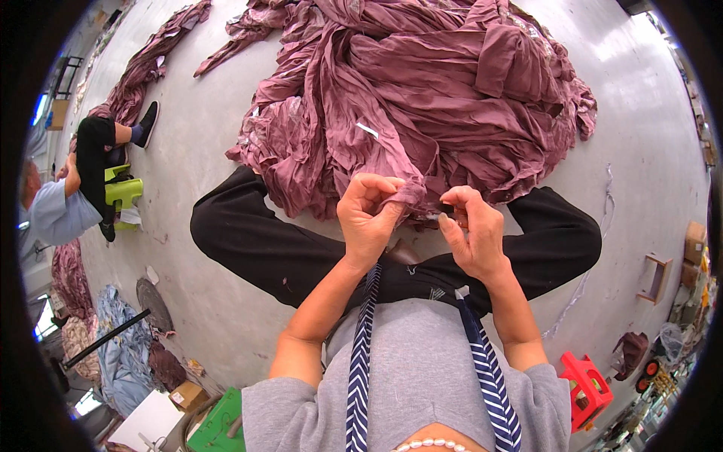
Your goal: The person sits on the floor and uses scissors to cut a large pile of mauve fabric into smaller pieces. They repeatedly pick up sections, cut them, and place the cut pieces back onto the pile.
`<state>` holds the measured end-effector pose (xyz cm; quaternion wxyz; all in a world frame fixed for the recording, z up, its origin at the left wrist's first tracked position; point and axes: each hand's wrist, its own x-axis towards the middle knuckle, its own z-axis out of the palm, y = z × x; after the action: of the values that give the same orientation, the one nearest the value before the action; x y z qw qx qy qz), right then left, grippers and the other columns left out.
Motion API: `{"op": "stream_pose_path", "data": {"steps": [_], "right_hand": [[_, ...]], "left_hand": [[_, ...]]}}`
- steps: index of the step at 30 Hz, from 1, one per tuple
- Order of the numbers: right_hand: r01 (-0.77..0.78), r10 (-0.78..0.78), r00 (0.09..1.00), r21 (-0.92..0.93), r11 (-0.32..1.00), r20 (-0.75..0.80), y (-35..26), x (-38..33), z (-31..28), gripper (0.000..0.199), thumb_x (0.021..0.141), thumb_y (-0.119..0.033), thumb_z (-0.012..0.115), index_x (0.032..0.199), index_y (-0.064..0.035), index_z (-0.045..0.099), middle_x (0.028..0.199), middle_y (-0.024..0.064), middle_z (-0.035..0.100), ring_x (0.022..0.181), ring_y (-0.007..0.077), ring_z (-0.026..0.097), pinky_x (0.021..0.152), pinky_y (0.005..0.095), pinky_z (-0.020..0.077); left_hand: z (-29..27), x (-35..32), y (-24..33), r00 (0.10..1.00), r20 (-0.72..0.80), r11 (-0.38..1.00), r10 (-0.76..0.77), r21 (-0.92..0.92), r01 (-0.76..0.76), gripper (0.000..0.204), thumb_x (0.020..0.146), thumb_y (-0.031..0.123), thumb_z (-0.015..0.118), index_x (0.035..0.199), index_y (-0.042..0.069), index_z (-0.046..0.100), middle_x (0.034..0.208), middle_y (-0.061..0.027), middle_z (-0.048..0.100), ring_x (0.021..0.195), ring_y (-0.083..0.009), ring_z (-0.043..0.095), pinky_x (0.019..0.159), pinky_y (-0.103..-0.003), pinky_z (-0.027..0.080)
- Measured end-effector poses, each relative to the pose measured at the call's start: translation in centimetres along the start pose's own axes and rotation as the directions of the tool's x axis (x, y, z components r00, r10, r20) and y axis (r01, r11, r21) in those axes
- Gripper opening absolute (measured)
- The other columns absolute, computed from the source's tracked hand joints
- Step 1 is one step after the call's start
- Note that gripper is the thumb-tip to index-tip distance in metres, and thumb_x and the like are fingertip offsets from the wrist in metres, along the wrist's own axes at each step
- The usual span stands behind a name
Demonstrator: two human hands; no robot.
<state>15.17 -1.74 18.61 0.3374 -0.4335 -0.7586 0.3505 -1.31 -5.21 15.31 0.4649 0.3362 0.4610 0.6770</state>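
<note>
A big heap of mauve-pink cloth (452,83) lies on the floor in front of me, between and beyond my bent knees. My left hand (369,218) pinches a gathered edge of this cloth between thumb and fingers, above my lap. Just to its right is my right hand (476,232), its fingers curled and the thumb near the index fingertip. A small pale bit shows by that thumb, too small to name. Whatever the right hand holds is hidden. On the cloth beyond my left hand is a narrow white label (367,130).
At the left another person (64,203) sits on a green stool (124,190), with mauve cloth nearby. Light blue cloth (120,339) and a green box (218,423) lie at lower left. A red stool (584,392) stands behind my right side. Cardboard boxes (694,241) line the right.
</note>
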Motion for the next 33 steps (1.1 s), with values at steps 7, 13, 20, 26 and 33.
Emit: {"op": "stream_pose_path", "data": {"steps": [7, 13, 20, 26, 33], "right_hand": [[-0.116, 0.118, 0.993, 0.171, 0.978, 0.002, 0.4, -0.2, 1.1, 0.025, 0.080, -0.016, 0.069, 0.093, -0.0003, 0.055, 0.074, 0.0098, 0.060, 0.061, 0.0163, 0.061, 0.054, 0.0268, 0.0499], [-0.084, 0.090, 0.994, 0.093, 0.992, -0.059, 0.8, 0.2, 1.2, 0.024, 0.079, -0.015, 0.070, 0.092, -0.0005, 0.055, 0.071, 0.0089, 0.060, 0.061, 0.0159, 0.061, 0.055, 0.0256, 0.0499], [-0.236, 0.220, 0.971, 0.290, 0.927, 0.089, 1.1, 0.5, 0.5, 0.018, 0.084, -0.009, 0.065, 0.093, 0.0013, 0.054, 0.072, 0.0047, 0.060, 0.064, 0.0071, 0.056, 0.057, 0.0199, 0.0452], [-0.144, 0.139, 0.989, 0.155, 0.977, 0.039, 0.9, 0.9, 0.8, 0.021, 0.081, -0.013, 0.068, 0.092, 0.0002, 0.055, 0.070, 0.0069, 0.060, 0.062, 0.0129, 0.058, 0.056, 0.0234, 0.0474], [0.096, -0.099, 0.995, -0.092, 0.991, -0.031, 1.0, 1.1, 0.8, 0.025, 0.075, -0.018, 0.072, 0.088, -0.0035, 0.057, 0.065, 0.0079, 0.057, 0.053, 0.0174, 0.057, 0.050, 0.0267, 0.0466]], "left_hand": [[0.2, -0.1, -0.1, 1.000, 0.007, 1.000, -0.003, -0.029, 0.004, 0.020, 0.080, -0.006, 0.063, 0.092, 0.002, 0.049, 0.094, -0.0094, 0.062, 0.078, -0.0081, 0.059, 0.068, -0.019, 0.048], [0.2, -0.1, 0.0, 0.999, 0.038, 0.997, 0.002, 0.076, -0.005, 0.018, 0.078, -0.007, 0.064, 0.088, 0.002, 0.052, 0.092, -0.0078, 0.063, 0.079, -0.0080, 0.060, 0.068, -0.020, 0.048], [-0.3, 0.2, 0.1, 1.000, 0.012, 0.992, 0.008, 0.123, -0.009, 0.018, 0.077, -0.008, 0.064, 0.087, 0.001, 0.053, 0.089, -0.0066, 0.064, 0.075, -0.0071, 0.060, 0.067, -0.020, 0.048], [-0.5, 0.1, 0.3, 0.987, 0.146, 0.942, 0.064, 0.317, -0.108, 0.018, 0.076, -0.008, 0.066, 0.086, 0.001, 0.053, 0.091, -0.0091, 0.064, 0.079, -0.0067, 0.059, 0.070, -0.019, 0.048], [-0.2, 0.1, 0.3, 0.985, 0.160, 0.948, 0.062, 0.299, -0.108, 0.018, 0.073, -0.010, 0.065, 0.084, 0.000, 0.055, 0.087, -0.0070, 0.064, 0.073, -0.0057, 0.059, 0.065, -0.019, 0.048]]}}
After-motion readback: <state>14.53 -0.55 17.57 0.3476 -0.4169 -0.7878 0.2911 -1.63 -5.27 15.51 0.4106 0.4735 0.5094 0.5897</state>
